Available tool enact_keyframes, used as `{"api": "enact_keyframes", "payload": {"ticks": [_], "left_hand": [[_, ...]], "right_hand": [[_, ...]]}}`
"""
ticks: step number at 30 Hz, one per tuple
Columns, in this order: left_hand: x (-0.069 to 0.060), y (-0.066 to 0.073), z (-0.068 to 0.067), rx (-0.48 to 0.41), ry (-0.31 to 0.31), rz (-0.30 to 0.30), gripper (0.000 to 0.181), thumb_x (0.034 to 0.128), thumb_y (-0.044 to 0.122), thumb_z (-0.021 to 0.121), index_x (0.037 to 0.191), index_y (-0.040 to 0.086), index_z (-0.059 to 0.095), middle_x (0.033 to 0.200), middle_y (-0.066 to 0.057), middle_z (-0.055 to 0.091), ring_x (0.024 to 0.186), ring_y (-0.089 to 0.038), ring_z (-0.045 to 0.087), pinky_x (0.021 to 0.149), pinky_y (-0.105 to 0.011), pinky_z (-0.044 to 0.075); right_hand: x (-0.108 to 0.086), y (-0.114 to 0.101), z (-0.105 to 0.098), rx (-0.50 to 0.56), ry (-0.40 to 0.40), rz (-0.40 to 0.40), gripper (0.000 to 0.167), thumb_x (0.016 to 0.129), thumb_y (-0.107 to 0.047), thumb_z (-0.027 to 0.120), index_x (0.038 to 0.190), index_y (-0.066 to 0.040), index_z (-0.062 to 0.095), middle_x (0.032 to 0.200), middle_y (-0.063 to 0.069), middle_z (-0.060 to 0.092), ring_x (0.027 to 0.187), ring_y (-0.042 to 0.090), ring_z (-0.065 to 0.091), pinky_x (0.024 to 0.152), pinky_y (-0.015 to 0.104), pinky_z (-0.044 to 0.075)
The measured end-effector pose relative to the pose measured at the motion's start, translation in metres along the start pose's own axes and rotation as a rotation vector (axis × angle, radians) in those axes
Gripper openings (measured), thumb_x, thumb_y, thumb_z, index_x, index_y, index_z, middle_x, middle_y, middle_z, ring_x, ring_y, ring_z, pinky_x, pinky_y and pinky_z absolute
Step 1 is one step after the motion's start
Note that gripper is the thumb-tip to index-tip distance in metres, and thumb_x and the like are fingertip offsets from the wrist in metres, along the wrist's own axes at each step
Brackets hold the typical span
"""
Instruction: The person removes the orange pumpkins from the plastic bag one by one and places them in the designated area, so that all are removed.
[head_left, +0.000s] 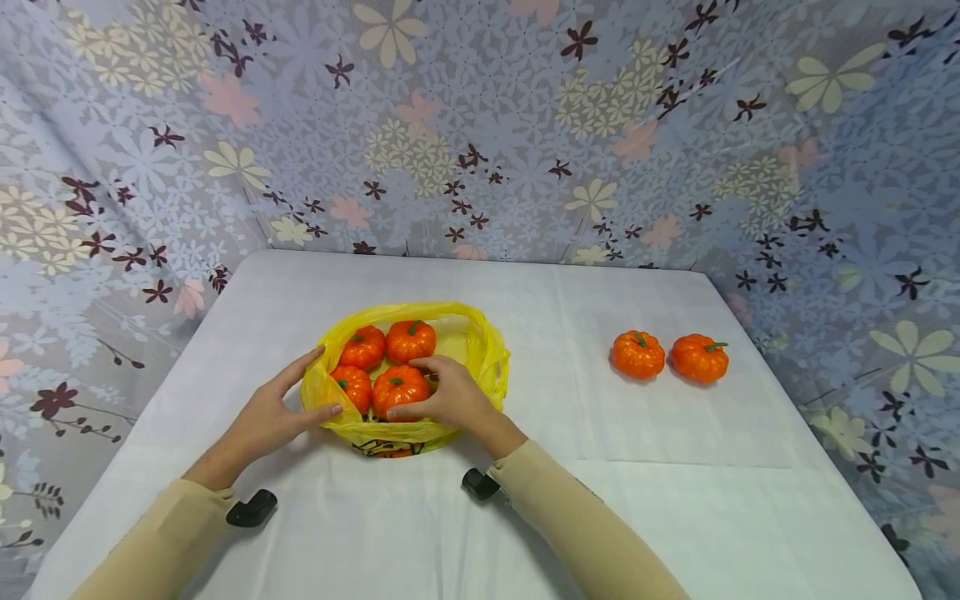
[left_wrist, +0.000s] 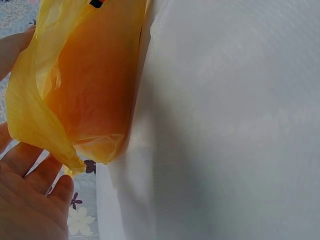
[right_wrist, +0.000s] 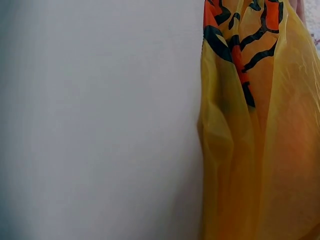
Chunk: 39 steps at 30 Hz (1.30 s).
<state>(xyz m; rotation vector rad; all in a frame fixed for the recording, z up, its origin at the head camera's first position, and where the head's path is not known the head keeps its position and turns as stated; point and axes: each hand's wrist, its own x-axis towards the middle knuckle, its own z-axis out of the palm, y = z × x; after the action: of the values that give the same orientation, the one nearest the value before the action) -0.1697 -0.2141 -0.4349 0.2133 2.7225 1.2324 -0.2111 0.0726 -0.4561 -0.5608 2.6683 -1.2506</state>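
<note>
An open yellow plastic bag (head_left: pixel 489 343) stands on the table with several small orange pumpkins inside, among them a back-left pumpkin (head_left: pixel 364 347) and a back-right pumpkin (head_left: pixel 411 341). My right hand (head_left: pixel 450 396) reaches over the bag's right rim and grips the front-right pumpkin (head_left: pixel 400 390) between thumb and fingers. Beside it lies the front-left pumpkin (head_left: pixel 352 385). My left hand (head_left: pixel 273 417) touches the bag's left side with fairly straight, spread fingers. The left wrist view shows these fingers by the bag's rim; the right wrist view shows the bag's printed side but hides the right hand's grip.
Two more orange pumpkins, one nearer (head_left: pixel 637 355) and one farther right (head_left: pixel 699 358), sit side by side on the right of the white-covered table (head_left: pixel 600 508). A flowered cloth (head_left: pixel 510 125) hangs behind the table and along its sides.
</note>
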Motion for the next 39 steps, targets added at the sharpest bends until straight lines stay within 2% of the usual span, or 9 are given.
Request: {"api": "enact_keyframes", "payload": {"ticks": [15, 27, 34, 39], "left_hand": [[-0.001, -0.002, 0.001, 0.006, 0.007, 0.008, 0.099, 0.0841, 0.054, 0.078, 0.162, 0.026, 0.024, 0.163, -0.018, 0.026, 0.144, -0.051, 0.023, 0.107, -0.075, 0.024], [0.000, 0.001, 0.001, 0.011, -0.001, 0.011, 0.098, 0.0849, 0.052, 0.078, 0.162, 0.027, 0.023, 0.162, -0.019, 0.026, 0.144, -0.052, 0.024, 0.106, -0.076, 0.025], [0.002, 0.002, 0.001, 0.022, -0.005, 0.007, 0.099, 0.0845, 0.053, 0.078, 0.163, 0.027, 0.022, 0.163, -0.020, 0.025, 0.144, -0.053, 0.023, 0.106, -0.077, 0.023], [0.002, 0.003, 0.001, 0.022, -0.009, -0.001, 0.100, 0.0844, 0.053, 0.078, 0.163, 0.027, 0.022, 0.163, -0.020, 0.024, 0.143, -0.053, 0.023, 0.106, -0.077, 0.024]], "right_hand": [[-0.002, -0.002, 0.003, -0.004, -0.009, -0.010, 0.089, 0.066, -0.056, 0.090, 0.137, -0.010, 0.061, 0.137, 0.003, 0.058, 0.121, 0.018, 0.055, 0.101, 0.032, 0.050], [-0.003, -0.005, -0.002, -0.014, 0.053, -0.025, 0.088, 0.067, -0.055, 0.091, 0.137, -0.010, 0.061, 0.136, 0.005, 0.058, 0.120, 0.020, 0.057, 0.096, 0.032, 0.052], [-0.005, -0.007, -0.014, -0.001, 0.122, -0.063, 0.086, 0.069, -0.053, 0.090, 0.138, -0.011, 0.060, 0.135, 0.004, 0.059, 0.120, 0.021, 0.056, 0.098, 0.037, 0.052], [-0.006, -0.011, -0.023, 0.022, 0.147, -0.038, 0.085, 0.070, -0.050, 0.090, 0.139, -0.011, 0.059, 0.137, 0.004, 0.059, 0.123, 0.024, 0.055, 0.100, 0.039, 0.051]]}}
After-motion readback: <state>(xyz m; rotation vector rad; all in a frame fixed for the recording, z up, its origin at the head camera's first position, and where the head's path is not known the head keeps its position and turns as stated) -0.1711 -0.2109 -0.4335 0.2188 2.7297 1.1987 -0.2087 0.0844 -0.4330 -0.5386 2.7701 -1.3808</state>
